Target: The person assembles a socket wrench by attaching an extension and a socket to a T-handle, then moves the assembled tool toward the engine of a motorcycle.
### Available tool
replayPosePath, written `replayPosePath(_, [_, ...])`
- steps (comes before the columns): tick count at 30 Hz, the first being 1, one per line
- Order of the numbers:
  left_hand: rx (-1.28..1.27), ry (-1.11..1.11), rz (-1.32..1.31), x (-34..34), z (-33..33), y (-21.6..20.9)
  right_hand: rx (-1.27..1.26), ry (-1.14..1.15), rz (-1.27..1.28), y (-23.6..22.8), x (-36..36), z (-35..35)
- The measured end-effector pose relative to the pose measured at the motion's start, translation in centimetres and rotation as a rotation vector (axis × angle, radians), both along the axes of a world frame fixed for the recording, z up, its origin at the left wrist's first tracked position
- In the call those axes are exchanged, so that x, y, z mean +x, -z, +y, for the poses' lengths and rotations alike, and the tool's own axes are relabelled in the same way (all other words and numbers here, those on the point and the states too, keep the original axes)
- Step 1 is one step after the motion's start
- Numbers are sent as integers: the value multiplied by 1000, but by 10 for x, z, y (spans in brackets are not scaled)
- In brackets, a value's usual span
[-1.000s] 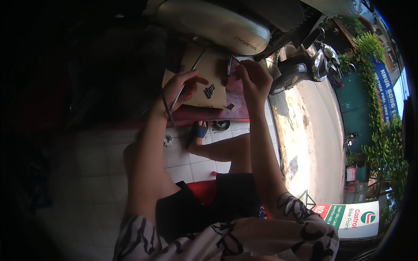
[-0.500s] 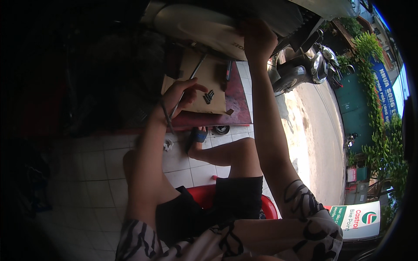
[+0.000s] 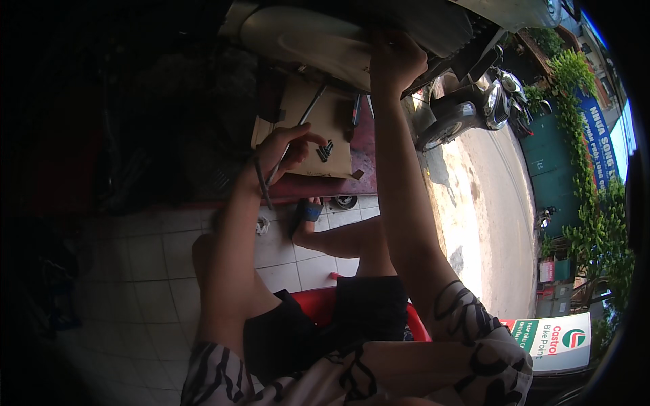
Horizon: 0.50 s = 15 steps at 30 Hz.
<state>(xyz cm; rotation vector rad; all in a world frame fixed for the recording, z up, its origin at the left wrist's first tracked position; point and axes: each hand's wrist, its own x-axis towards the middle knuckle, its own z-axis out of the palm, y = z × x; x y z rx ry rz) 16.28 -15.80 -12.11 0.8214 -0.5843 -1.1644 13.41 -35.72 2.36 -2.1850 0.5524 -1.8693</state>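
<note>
My left hand (image 3: 288,150) holds a T-handle wrench (image 3: 312,103). Its long metal shaft points up and away, and its crossbar (image 3: 263,184) lies by my wrist. The index finger stretches out toward several small dark bolts (image 3: 325,150) on a flat cardboard sheet (image 3: 305,161). Above, my right hand (image 3: 398,62) is closed at the edge of a motorbike's pale body panel (image 3: 305,42). Its fingertips are in shadow, and I cannot make out what they grip.
The cardboard rests on a red bench (image 3: 364,152), with a dark, narrow object (image 3: 356,109) near its right edge. Below are white floor tiles (image 3: 277,276) and the red stool (image 3: 315,304) under me. Another motorbike (image 3: 467,111) stands at the right by the road.
My right hand and forearm have shifted a little to the left along the panel. My left hand, with the T-handle wrench, has barely moved.
</note>
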Motion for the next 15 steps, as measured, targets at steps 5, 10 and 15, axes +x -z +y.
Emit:
replayPosePath(5, [-7, -8, 2, 1, 0, 5, 44, -10, -17, -1, 4, 8])
replayPosePath(10, [-48, 8, 6, 1, -3, 9, 64, 110, 75, -8, 3, 14])
replayPosePath(15, [-9, 23, -3, -11, -13, 11, 149, 52, 10, -3, -8, 19])
